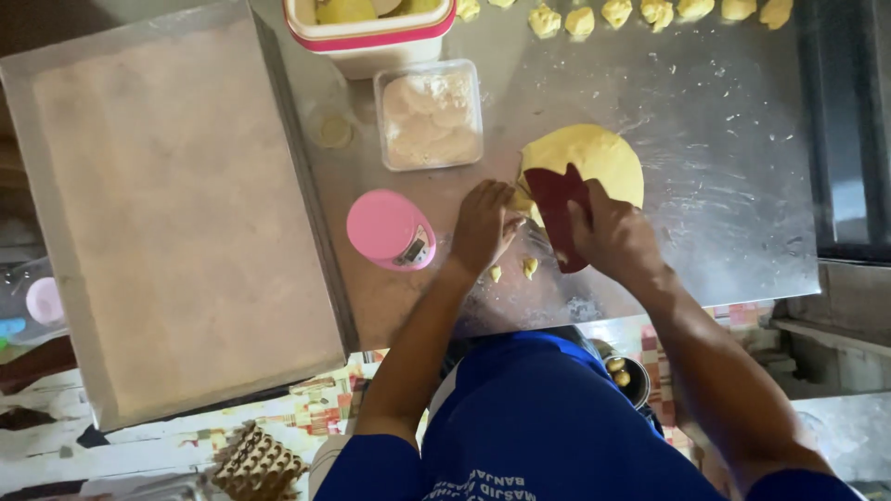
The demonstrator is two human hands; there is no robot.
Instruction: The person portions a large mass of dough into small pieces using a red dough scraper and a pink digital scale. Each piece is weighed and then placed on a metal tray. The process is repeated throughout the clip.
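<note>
A big mound of yellow dough lies on the floured steel table. My right hand grips a dark red scraper whose blade is pressed into the near edge of the dough. My left hand is curled over a small piece of dough at the mound's left side. Two small dough bits lie on the table just in front of my hands.
A pink round kitchen scale sits left of my left hand. Behind it stand a clear tub of flour and a white tub with a pink rim. A large floured tray fills the left. Several dough pieces line the far edge.
</note>
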